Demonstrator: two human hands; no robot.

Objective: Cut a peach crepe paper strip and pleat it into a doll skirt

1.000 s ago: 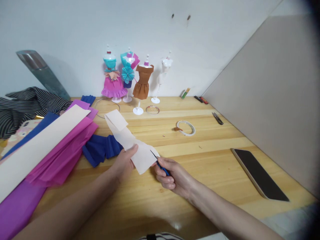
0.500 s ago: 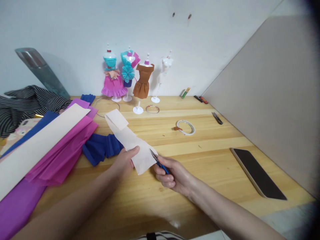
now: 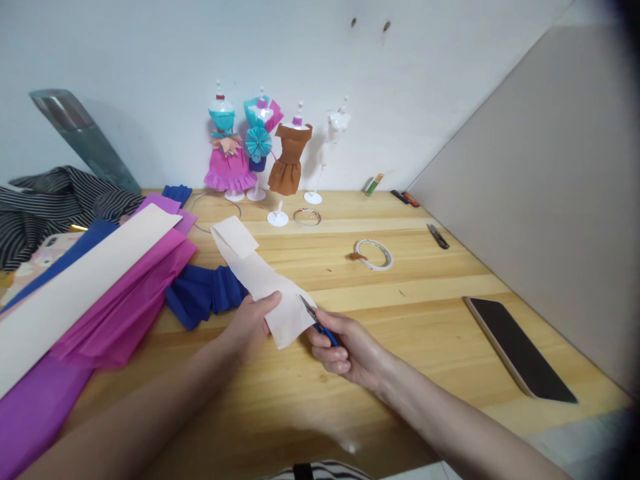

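A pale strip of crepe paper (image 3: 273,283), folded over at its far end, hangs above the wooden table. My left hand (image 3: 255,317) pinches it near the middle, thumb on top. Gripped in my right hand (image 3: 345,347) is a pair of small thread snips (image 3: 325,330) with blue handles. Their blades point up and left and lie at the strip's right edge; whether paper is between the blades I cannot make out. Pleated blue crepe paper (image 3: 205,293) lies just left of my left hand.
Mini mannequins stand along the wall, one in a brown dress (image 3: 290,160). Pink crepe paper (image 3: 135,300) and other sheets pile up at left, near a bottle (image 3: 87,140). A tape roll (image 3: 383,265), black snips (image 3: 438,236) and a phone (image 3: 520,350) lie right.
The view has shifted very slightly. Both hands, the paper strip and the snips hold almost the same position as before.
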